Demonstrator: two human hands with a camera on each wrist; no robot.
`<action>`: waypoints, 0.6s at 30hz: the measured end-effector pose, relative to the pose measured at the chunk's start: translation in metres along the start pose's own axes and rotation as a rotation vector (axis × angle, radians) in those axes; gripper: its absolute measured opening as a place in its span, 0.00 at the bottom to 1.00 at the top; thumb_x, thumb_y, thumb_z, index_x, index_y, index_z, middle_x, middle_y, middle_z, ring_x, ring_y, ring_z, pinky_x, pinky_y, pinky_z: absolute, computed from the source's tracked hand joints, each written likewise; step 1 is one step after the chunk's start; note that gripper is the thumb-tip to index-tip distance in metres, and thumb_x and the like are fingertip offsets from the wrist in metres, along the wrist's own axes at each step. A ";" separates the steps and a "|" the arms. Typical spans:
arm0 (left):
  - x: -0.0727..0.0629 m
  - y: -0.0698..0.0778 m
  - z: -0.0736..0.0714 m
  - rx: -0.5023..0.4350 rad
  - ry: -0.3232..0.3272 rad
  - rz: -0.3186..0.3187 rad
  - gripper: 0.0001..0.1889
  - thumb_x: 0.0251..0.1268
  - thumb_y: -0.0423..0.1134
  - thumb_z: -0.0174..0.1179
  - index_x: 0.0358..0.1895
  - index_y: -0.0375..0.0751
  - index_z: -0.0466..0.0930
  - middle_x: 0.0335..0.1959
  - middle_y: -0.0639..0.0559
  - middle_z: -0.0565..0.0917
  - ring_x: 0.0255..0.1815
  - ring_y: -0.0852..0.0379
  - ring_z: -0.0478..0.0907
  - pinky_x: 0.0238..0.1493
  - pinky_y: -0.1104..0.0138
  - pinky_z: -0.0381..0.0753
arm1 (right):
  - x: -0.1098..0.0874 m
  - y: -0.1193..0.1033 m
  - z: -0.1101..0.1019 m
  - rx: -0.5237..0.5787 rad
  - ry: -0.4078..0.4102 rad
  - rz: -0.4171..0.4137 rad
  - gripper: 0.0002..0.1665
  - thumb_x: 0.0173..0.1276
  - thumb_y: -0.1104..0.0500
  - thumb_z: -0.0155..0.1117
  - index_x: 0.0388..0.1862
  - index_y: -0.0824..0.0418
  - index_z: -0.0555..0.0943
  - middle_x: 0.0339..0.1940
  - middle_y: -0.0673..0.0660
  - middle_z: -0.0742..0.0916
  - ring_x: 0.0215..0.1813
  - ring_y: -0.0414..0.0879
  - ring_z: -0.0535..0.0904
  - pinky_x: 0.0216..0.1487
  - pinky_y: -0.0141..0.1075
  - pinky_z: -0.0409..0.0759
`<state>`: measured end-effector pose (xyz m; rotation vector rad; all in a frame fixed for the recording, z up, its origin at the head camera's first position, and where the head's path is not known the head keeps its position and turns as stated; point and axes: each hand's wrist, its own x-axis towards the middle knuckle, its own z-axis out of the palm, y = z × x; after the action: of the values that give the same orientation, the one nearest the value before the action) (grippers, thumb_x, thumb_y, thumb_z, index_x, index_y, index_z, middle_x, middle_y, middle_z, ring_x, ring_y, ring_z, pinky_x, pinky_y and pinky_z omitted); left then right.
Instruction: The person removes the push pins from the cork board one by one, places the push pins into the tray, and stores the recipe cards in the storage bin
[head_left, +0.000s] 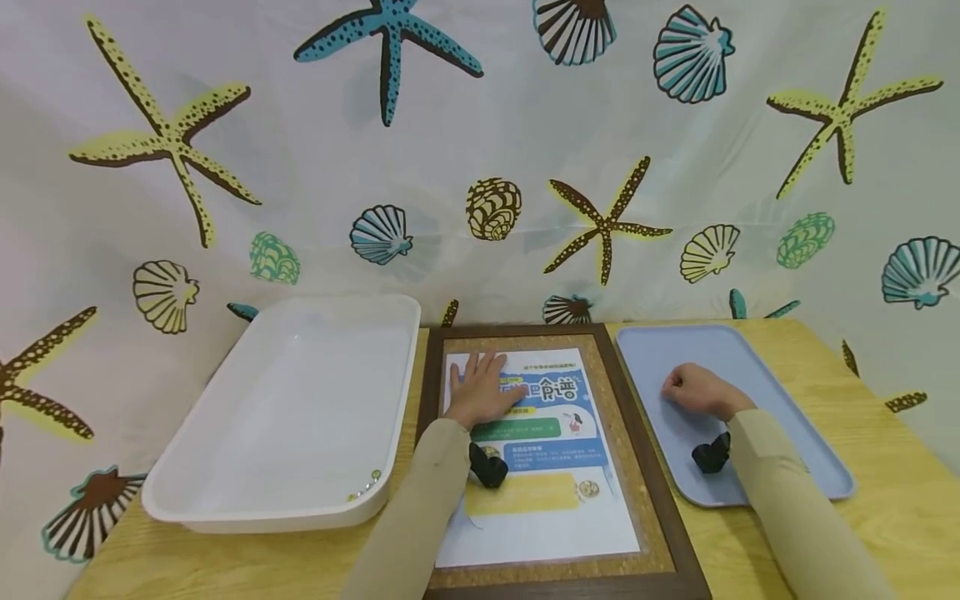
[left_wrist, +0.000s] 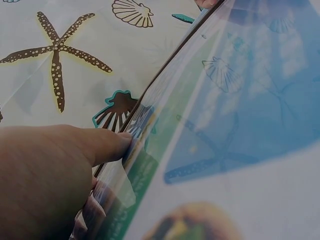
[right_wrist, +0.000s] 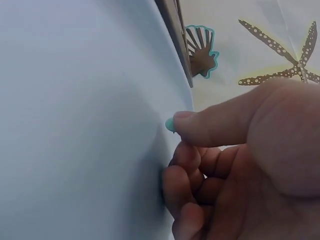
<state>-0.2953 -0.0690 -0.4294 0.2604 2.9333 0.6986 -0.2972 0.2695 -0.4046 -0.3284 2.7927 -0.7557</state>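
A small mint-green piece sits at the tips of the thumb and index finger of the right hand, which pinches it while the other fingers curl in toward the palm. Piece and hand are over the light blue tray, toward its left side; whether the knuckles touch the tray's surface I cannot tell. To the left of the tray lies a printed poster, white with blue, green and yellow blocks and large lettering near its top. The left hand rests on the upper left part of the poster, its fingers spread, the thumb pointing across the lettering; in the left wrist view the thumb tip touches the glossy sheet. The poster lies on a cork board, a strip of cork showing around it, and a dark brown frame borders the cork. Left of the frame stands a deep white tub, with a few tiny coloured pieces gathered in its near right corner. All of this rests on a wood-grain table. Beige sleeves cover both forearms, and a black device is worn at each wrist. Behind the table hangs a pale cloth printed with starfish and shells.
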 end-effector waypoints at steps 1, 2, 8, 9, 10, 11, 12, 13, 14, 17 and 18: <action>0.000 0.000 -0.001 -0.005 0.008 0.003 0.39 0.67 0.60 0.51 0.76 0.45 0.54 0.79 0.47 0.48 0.80 0.42 0.37 0.74 0.42 0.31 | 0.001 0.000 0.000 -0.007 0.007 -0.002 0.10 0.64 0.65 0.56 0.33 0.73 0.79 0.30 0.60 0.81 0.31 0.46 0.72 0.33 0.33 0.69; 0.001 0.001 -0.002 -0.010 0.016 0.005 0.39 0.67 0.59 0.52 0.75 0.44 0.55 0.79 0.46 0.49 0.79 0.42 0.38 0.74 0.42 0.31 | 0.001 0.000 0.000 -0.014 0.014 -0.004 0.10 0.64 0.65 0.56 0.32 0.73 0.79 0.30 0.60 0.81 0.31 0.46 0.72 0.33 0.33 0.69; 0.000 0.001 0.001 -0.016 0.018 0.012 0.39 0.66 0.59 0.52 0.75 0.43 0.55 0.79 0.46 0.49 0.79 0.41 0.39 0.74 0.41 0.33 | 0.001 0.004 0.003 -0.035 0.047 0.032 0.10 0.64 0.64 0.57 0.32 0.72 0.80 0.29 0.59 0.81 0.32 0.46 0.73 0.33 0.33 0.70; 0.000 0.001 0.002 -0.013 0.023 0.013 0.39 0.67 0.59 0.51 0.75 0.43 0.55 0.79 0.46 0.49 0.79 0.41 0.39 0.74 0.41 0.33 | 0.000 0.005 0.003 -0.028 0.053 0.040 0.09 0.65 0.64 0.58 0.32 0.72 0.79 0.29 0.59 0.81 0.32 0.46 0.73 0.33 0.33 0.70; 0.001 0.001 0.002 -0.011 0.026 0.011 0.39 0.66 0.59 0.52 0.75 0.44 0.56 0.79 0.46 0.49 0.79 0.41 0.39 0.74 0.41 0.33 | 0.000 0.005 0.003 -0.019 0.061 0.043 0.09 0.65 0.64 0.58 0.32 0.71 0.79 0.29 0.59 0.81 0.32 0.46 0.73 0.33 0.33 0.70; 0.001 0.001 0.002 -0.010 0.035 0.012 0.38 0.66 0.59 0.52 0.75 0.43 0.56 0.79 0.45 0.50 0.79 0.41 0.40 0.74 0.41 0.34 | -0.001 0.005 0.003 -0.007 0.068 0.044 0.09 0.64 0.64 0.58 0.31 0.71 0.78 0.29 0.59 0.80 0.32 0.47 0.73 0.33 0.33 0.69; 0.001 0.002 0.001 -0.007 0.040 0.009 0.38 0.66 0.59 0.52 0.74 0.43 0.57 0.79 0.46 0.51 0.79 0.41 0.40 0.74 0.41 0.34 | -0.002 0.005 0.003 0.006 0.071 0.046 0.09 0.65 0.63 0.59 0.31 0.71 0.77 0.29 0.58 0.80 0.32 0.47 0.72 0.32 0.33 0.69; 0.002 0.001 0.002 -0.006 0.041 0.004 0.38 0.66 0.59 0.53 0.74 0.44 0.57 0.79 0.46 0.51 0.79 0.41 0.41 0.74 0.41 0.34 | -0.003 0.005 0.003 0.019 0.073 0.046 0.09 0.65 0.63 0.59 0.31 0.70 0.77 0.29 0.58 0.79 0.32 0.47 0.72 0.32 0.33 0.69; 0.003 0.001 0.002 -0.001 0.041 -0.002 0.38 0.66 0.59 0.53 0.75 0.44 0.57 0.79 0.46 0.50 0.79 0.41 0.40 0.74 0.41 0.34 | -0.004 0.004 0.003 0.033 0.074 0.054 0.09 0.65 0.63 0.59 0.31 0.70 0.76 0.29 0.58 0.79 0.32 0.47 0.72 0.32 0.33 0.69; 0.002 0.001 0.001 0.001 0.051 -0.002 0.38 0.66 0.59 0.53 0.74 0.44 0.58 0.78 0.46 0.51 0.79 0.41 0.42 0.74 0.41 0.35 | -0.005 0.002 0.003 0.054 0.088 0.068 0.09 0.65 0.62 0.57 0.31 0.68 0.75 0.29 0.57 0.78 0.32 0.47 0.71 0.31 0.34 0.68; 0.002 0.000 0.001 -0.001 0.052 0.000 0.38 0.66 0.59 0.53 0.74 0.44 0.58 0.78 0.46 0.51 0.79 0.41 0.42 0.74 0.41 0.35 | -0.005 0.001 0.003 0.055 0.095 0.075 0.09 0.65 0.62 0.56 0.31 0.68 0.75 0.28 0.57 0.77 0.31 0.47 0.71 0.31 0.34 0.68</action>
<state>-0.2973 -0.0682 -0.4299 0.2453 2.9819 0.7174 -0.2914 0.2701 -0.4070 -0.1812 2.8480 -0.8496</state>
